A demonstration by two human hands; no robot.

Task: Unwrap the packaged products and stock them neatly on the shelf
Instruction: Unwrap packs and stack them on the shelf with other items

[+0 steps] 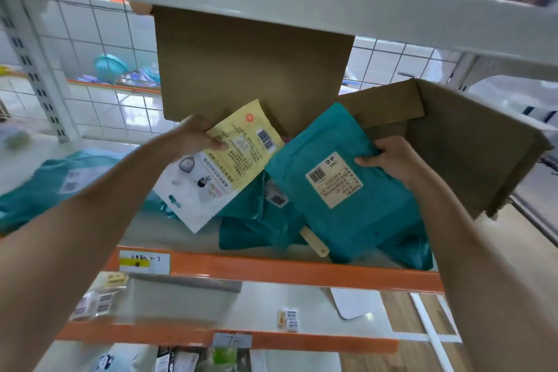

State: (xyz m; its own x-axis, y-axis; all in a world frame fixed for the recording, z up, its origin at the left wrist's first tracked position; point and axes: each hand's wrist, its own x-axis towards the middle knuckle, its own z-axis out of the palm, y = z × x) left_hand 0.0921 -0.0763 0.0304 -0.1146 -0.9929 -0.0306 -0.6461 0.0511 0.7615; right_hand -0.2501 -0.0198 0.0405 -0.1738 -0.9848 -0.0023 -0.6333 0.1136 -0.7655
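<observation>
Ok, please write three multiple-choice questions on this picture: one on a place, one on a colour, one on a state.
1. Where is the yellow packet?
A. on the floor
B. in the left hand
C. in a drawer

2. What colour is the bag that the right hand holds?
A. teal
B. red
C. black

3. The cardboard box is:
A. taped shut
B. crushed flat
C. open

Answers:
1 B: the left hand pinches the packet's edge.
2 A: the bag with the paper label is teal.
3 C: the flaps stand apart and the inside shows.
</observation>
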